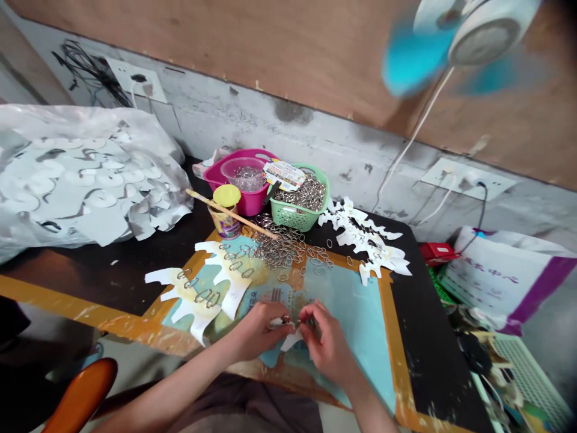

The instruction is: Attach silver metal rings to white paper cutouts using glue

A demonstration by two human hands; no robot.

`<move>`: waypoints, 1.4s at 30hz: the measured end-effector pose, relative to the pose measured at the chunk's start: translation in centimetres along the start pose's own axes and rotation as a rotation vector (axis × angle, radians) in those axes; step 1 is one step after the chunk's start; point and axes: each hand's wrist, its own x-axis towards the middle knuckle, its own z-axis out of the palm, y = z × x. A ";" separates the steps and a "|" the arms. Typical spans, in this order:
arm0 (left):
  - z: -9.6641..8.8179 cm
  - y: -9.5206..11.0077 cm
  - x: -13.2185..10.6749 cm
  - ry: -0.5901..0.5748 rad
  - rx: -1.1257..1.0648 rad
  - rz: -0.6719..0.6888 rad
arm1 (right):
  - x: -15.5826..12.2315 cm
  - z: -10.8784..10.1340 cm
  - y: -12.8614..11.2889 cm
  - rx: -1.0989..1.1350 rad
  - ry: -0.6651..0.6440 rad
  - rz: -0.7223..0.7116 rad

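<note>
My left hand (261, 331) is closed in a pinch on a small white cut-out piece (292, 341), partly hidden by the fingers. A bit of metal shows at its fingertips. Close beside it, my right hand (325, 344) is also pinched at the piece's edge; what lies between those fingertips is too small to tell. To the left lie two white toothed strips, a nearer one (183, 308) and a farther one (234, 288), with oval metal rings along them. Beyond my hands spreads a heap of loose metal rings (283, 249).
A green basket (295, 218) and a pink basket (250, 203) hold metal parts. A stick (232, 214) lies across a yellow-lidded tub (224, 227). More white strips (367, 234) lie right; a plastic bag (99, 180) of white pieces sits left. A blue-bladed fan (484, 39) hangs above.
</note>
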 end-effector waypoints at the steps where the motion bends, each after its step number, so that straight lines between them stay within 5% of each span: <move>1: -0.2 0.5 0.0 0.015 -0.022 -0.001 | 0.1 -0.4 -0.6 0.030 -0.016 -0.001; 11: 0.2 3.4 -1.5 0.171 -0.463 -0.077 | -1.0 0.1 -4.2 0.511 0.184 0.181; 15: -0.1 4.0 -1.6 0.125 -0.515 -0.077 | -0.9 0.2 -4.3 0.632 0.179 0.229; 21: -1.1 5.1 -1.4 0.058 -0.444 -0.133 | -1.0 -1.1 -4.3 0.402 0.180 0.141; 26: -1.3 5.3 -1.5 0.104 -0.439 -0.198 | -1.7 -1.5 -5.1 -0.015 0.350 -0.157; 31: -1.5 5.6 -1.6 0.129 -0.409 -0.119 | -1.2 -0.3 -5.6 -0.296 0.368 -0.300; 36: -1.7 5.9 -2.0 0.225 -0.257 -0.012 | -0.5 0.6 -6.0 -0.253 0.468 -0.260; 42: -1.6 6.3 -2.1 0.274 -0.170 0.066 | -0.4 1.1 -6.8 -0.031 0.502 -0.016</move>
